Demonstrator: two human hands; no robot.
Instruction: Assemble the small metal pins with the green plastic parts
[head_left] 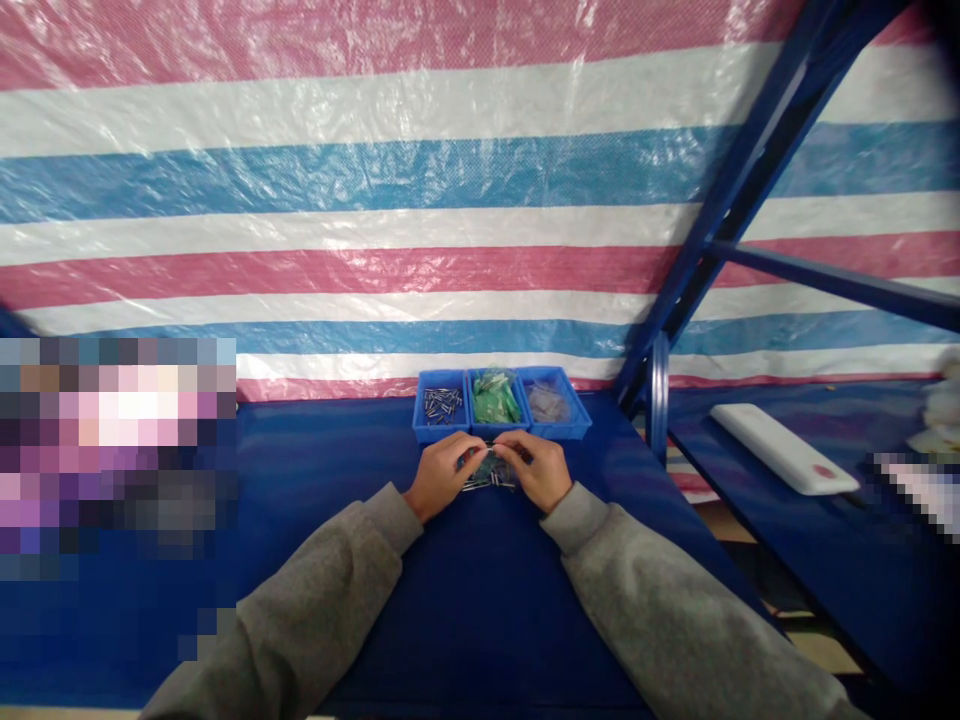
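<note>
My left hand [448, 472] and my right hand [541, 468] meet fingertip to fingertip in front of the blue bins. Both are closed in a pinch, with a small thin rod-like piece [490, 446] between them; its exact kind is too small to make out. Beneath the fingers lies a loose pile of thin metallic and dark pieces [491, 478], partly hidden by my hands. Just behind stand three joined blue bins [491, 432]. Short metal pins [444, 404] fill the left one, green-wrapped pieces [495, 398] the middle one, and clear plastic pieces [550, 402] the right one.
The blue table [480, 620] ends at a striped plastic sheet [375, 270]. A blue metal frame [697, 250] rises at the right. Past a gap, a second blue table [780, 530] carries a white oblong device [784, 448]. A blurred-out area covers the left side.
</note>
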